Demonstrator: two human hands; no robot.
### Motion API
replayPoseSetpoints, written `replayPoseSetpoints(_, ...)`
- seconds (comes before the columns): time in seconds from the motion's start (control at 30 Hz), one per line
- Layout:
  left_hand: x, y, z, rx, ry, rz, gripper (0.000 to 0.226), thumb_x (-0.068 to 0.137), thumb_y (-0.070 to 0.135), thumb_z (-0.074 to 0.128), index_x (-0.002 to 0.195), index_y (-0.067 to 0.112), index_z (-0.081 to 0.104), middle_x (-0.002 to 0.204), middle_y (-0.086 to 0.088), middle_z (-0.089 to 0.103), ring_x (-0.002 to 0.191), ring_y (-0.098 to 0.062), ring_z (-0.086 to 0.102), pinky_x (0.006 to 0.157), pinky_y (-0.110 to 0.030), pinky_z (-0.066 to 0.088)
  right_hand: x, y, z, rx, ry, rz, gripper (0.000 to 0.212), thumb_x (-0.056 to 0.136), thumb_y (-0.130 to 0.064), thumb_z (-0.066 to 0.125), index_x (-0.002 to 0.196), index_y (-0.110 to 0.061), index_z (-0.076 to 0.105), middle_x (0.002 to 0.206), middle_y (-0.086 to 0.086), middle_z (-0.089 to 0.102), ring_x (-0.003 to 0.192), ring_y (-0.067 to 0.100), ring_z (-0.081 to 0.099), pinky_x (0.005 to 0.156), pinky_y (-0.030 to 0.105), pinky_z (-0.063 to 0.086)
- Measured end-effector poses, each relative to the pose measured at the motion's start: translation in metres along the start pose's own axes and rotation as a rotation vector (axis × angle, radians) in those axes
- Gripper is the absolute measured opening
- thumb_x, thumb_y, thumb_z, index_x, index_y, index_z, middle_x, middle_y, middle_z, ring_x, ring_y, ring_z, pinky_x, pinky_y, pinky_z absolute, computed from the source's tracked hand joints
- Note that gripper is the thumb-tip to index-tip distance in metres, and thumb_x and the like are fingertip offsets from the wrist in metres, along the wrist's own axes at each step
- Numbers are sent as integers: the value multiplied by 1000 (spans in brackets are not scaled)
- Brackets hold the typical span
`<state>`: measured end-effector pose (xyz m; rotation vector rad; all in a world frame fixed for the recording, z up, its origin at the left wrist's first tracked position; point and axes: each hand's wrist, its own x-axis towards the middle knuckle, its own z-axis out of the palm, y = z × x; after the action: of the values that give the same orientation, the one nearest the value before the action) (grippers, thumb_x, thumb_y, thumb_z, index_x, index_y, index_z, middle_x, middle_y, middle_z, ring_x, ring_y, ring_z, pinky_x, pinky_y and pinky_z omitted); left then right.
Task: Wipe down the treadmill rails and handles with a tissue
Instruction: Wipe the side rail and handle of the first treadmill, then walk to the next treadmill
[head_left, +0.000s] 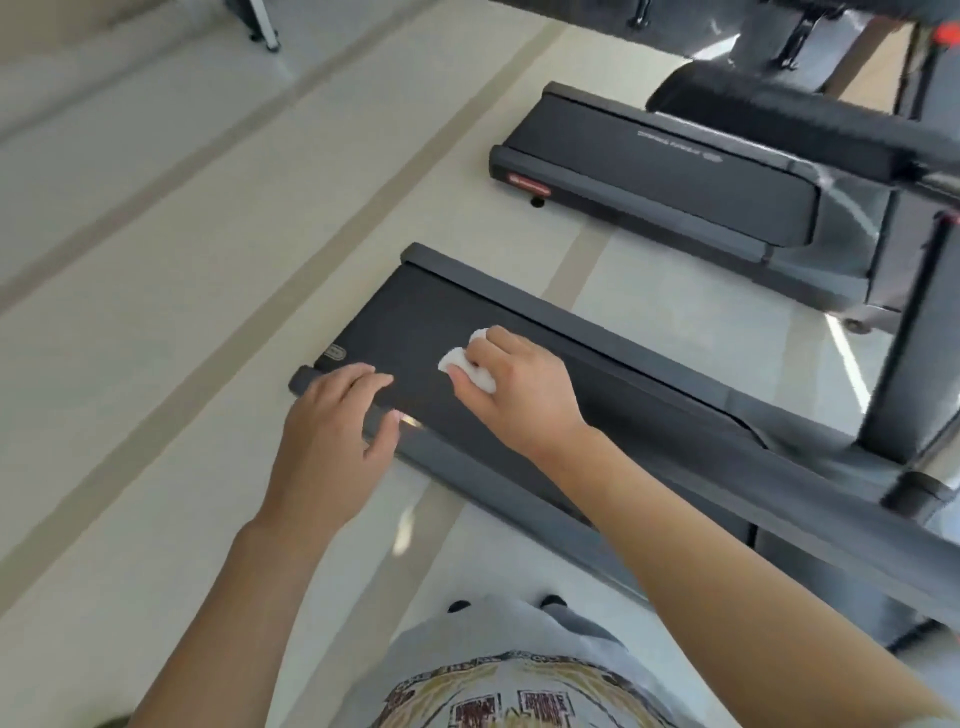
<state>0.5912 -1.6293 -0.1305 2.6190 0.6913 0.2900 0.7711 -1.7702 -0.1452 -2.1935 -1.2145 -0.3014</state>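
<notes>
A dark treadmill (613, 410) lies across the middle of the view, its belt black and its side rails grey. My right hand (514, 387) holds a crumpled white tissue (470, 364) with curled fingers, over the belt near the deck's rear end. My left hand (337, 415) hovers with relaxed fingers over the near grey side rail (467, 473), close to the rear corner; I cannot tell whether it touches the rail. The treadmill's upright post (914, 332) rises at the right edge.
A second treadmill (660, 171) stands parallel further back, with its handle and frame across the top right. Pale tiled floor (156, 312) stretches to the left. A metal stand leg (267, 31) is at the top left. My printed shirt fills the bottom centre.
</notes>
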Motion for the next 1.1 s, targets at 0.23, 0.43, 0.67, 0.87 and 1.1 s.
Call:
replayPoseSetpoints(0.23,-48,-63,-41,3,168,-284,34,103,28,59,135,16,65,142,-1,59,130,-26,53,107,-46,47,38,-88,47,254,-99,-112,31,100,-40,61,78,-18,65,73,-4,50,62,19,45,50,36,46)
replayPoseSetpoints(0.43,-63,-103,-72,21,293,-454,43,98,38,53,134,18,66,141,0,59,130,-25,52,106,-46,48,83,-138,84,403,-145,-250,37,99,-45,56,81,-14,66,74,-4,52,60,18,46,49,38,46)
replayPoseSetpoints(0.67,-28,-146,-105,44,408,-602,45,98,40,51,135,19,65,142,2,58,129,-24,50,106,-46,47,159,-177,123,501,-250,-343,26,94,-35,67,75,-25,54,71,-8,46,61,15,40,50,27,35)
replayPoseSetpoints(0.87,20,-164,-129,61,474,-658,44,98,39,51,135,20,65,141,4,57,128,-20,48,106,-46,47,229,-184,155,592,-353,-324,31,97,-43,57,79,-18,61,76,-2,55,67,21,53,60,42,51)
replayPoseSetpoints(1.1,40,-199,-150,84,519,-763,32,104,27,62,135,22,65,143,6,56,131,-21,47,105,-51,49,271,-205,197,655,-498,-316,31,98,-37,63,75,-17,55,76,0,53,69,21,52,63,39,49)
